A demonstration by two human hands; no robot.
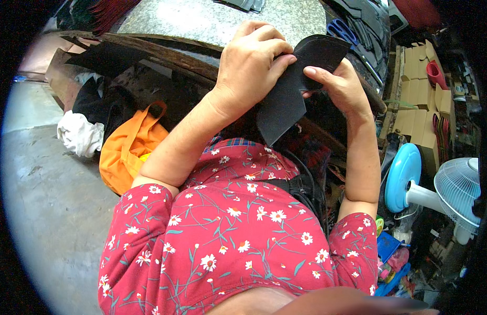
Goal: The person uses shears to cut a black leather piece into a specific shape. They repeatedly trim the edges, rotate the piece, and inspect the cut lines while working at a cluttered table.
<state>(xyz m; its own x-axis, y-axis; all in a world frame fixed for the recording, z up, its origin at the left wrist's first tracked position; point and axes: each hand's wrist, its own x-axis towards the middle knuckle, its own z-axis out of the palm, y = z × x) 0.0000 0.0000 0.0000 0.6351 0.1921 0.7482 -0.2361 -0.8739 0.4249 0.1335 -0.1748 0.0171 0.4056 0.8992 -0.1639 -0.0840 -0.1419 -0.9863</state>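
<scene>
A flat black piece, looking like cut leather with a rounded upper end and a pointed lower end [285, 105], is held up in front of me, above my lap. My left hand [256, 60] pinches its left edge between thumb and fingers. On the other side my right hand [340, 86] grips it, thumb on the face towards me and the fingers mostly hidden behind. Just beyond the hands lies a speckled stone slab [180, 18] on the workbench.
Blue-handled scissors [342, 31] and stacked dark pieces [367, 39] lie at the bench's right. An orange bag [130, 149] and a white cloth [80, 134] sit left, below the wooden bench edge [170, 52]. To the right stand a blue-and-white fan [406, 178] and cardboard boxes [416, 100].
</scene>
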